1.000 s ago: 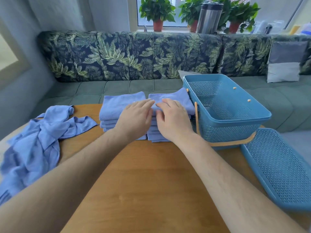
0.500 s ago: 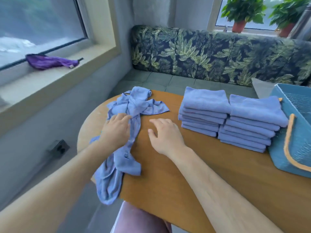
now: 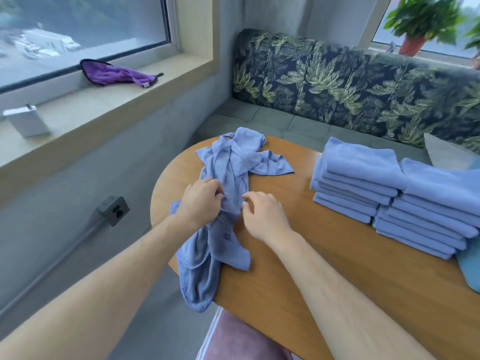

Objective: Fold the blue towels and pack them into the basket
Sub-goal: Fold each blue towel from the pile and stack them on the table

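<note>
A heap of crumpled blue towels (image 3: 231, 162) lies on the left end of the wooden table (image 3: 324, 268), one end hanging over the near edge. My left hand (image 3: 201, 201) pinches a fold in the middle of the heap. My right hand (image 3: 263, 213) hovers just right of it, fingers loosely curved at the cloth's edge, holding nothing. Two stacks of folded blue towels (image 3: 358, 178) (image 3: 436, 203) stand side by side on the right. Only a corner of the blue basket (image 3: 470, 266) shows at the right edge.
A leaf-patterned bench (image 3: 350, 81) runs behind the table. On the window sill at left lie a purple cloth (image 3: 114, 74) and a white box (image 3: 26, 122). A wall socket (image 3: 114, 210) sits below the sill. Potted plants (image 3: 420, 22) stand at the far window.
The view swung left from the folded stacks to the crumpled heap. Both hands left the stacks; my left hand now pinches the heap and my right hand has come in beside it.
</note>
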Available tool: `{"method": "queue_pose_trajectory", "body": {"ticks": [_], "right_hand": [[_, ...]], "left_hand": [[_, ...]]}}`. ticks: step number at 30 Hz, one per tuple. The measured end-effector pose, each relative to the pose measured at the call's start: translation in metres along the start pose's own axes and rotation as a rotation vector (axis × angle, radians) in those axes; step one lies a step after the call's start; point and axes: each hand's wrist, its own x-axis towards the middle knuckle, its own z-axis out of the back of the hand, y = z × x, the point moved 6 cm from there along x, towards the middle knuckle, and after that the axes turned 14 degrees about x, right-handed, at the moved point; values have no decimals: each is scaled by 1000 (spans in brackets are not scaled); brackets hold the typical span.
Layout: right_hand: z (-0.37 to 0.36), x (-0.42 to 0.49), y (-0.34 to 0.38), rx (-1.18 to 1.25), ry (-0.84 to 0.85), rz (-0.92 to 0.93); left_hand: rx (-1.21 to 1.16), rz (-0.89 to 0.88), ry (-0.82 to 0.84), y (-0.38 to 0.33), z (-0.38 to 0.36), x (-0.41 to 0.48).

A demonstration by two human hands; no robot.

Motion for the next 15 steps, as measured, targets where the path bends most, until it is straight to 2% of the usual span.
{"method": "queue_pose_trajectory", "body": {"ticks": [3,6,9,11,13,15], "right_hand": [[8,10,-2,319,-87,-118],[3,23,-2,629,-122,-300],[-12,32,-8,752,-117,-397],[-21,30,-10,788,-93,-432],[-18,22,-3,770,-81,-378],[-5,15,4,739,-108,-351]], "left_hand": [[-311,-27,37,-19,16,-23],[-514,-144,139,-40,31,-50],[-663,-231,336,-49,40,-67],[-749,-211,399,-49,44,-67],[-812,-90,307,-39,46,-56],[-640,31,61,-22,47,-38]]}}
